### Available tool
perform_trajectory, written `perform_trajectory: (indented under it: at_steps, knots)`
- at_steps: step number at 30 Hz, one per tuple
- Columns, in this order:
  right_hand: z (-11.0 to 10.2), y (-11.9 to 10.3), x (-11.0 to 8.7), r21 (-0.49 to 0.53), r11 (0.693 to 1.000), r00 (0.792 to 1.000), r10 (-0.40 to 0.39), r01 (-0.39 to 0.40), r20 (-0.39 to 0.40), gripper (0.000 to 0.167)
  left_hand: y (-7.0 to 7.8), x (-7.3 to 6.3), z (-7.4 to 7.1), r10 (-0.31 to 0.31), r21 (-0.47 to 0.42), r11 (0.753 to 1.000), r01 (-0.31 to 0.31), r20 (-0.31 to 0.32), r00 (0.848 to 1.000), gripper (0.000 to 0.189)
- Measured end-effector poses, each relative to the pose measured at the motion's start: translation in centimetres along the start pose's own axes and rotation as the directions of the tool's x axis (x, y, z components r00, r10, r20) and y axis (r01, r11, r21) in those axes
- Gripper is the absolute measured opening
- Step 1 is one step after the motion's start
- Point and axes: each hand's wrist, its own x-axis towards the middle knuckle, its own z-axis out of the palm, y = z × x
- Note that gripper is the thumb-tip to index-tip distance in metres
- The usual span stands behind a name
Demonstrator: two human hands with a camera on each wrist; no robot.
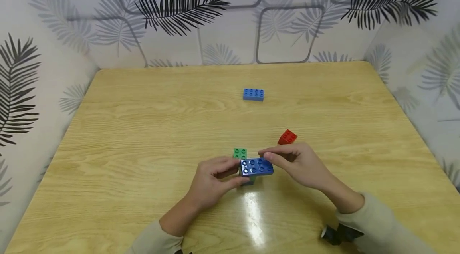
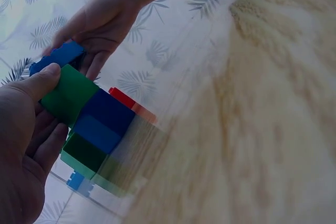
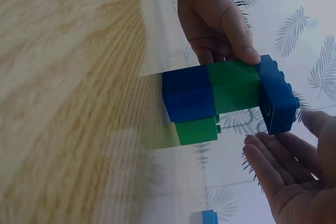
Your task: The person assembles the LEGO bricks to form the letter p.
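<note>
Left hand (image 1: 210, 182): thumb and fingers clamped on the middle green brick (image 3: 236, 87), lower blue brick (image 3: 189, 95) beneath them. Right hand (image 1: 303, 166): thumb and fingers apart, about the overhanging end of the top blue brick (image 1: 256, 167); contact unclear. Red brick (image 1: 287, 137): just beyond the right fingers. Step, as judged: seating the top blue brick. Next move: apparently calls for a downward press, left grip steady.

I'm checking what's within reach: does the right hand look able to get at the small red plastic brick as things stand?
Probably yes, after leaving the dark blue plastic brick: the red brick lies just beyond the right hand on the wood-grain table, with nothing visible between them.
</note>
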Motion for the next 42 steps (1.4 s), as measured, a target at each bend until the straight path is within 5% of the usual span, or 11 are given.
perform_trajectory:
  at_steps: [10, 21, 29, 42]
  knots:
    - [-0.4, 0.5, 0.4, 0.079, 0.994, 0.997, 0.081, -0.081, 0.005, 0.029, 0.2, 0.1, -0.2, -0.015, -0.036, 0.999, 0.016, 0.014, 1.0, 0.042]
    - [-0.3, 1.0, 0.4, 0.15, 0.977, 0.988, 0.155, -0.153, -0.002, 0.035, 0.4, -0.1, -0.4, -0.06, 0.051, 0.997, 0.059, 0.017, 0.998, 0.042]
    - [-0.5, 1.4, 0.4, -0.022, 0.991, 0.99, 0.13, -0.132, -0.05, 0.029, 0.3, 0.0, -0.3, -0.074, 0.068, 0.995, 0.072, 0.018, 0.997, 0.043]
    - [-0.5, 2.1, 0.5, -0.076, 0.985, 0.986, 0.149, -0.155, -0.079, 0.033, 0.0, 0.0, -0.3, -0.057, 0.115, 0.992, 0.055, 0.016, 0.998, 0.041]
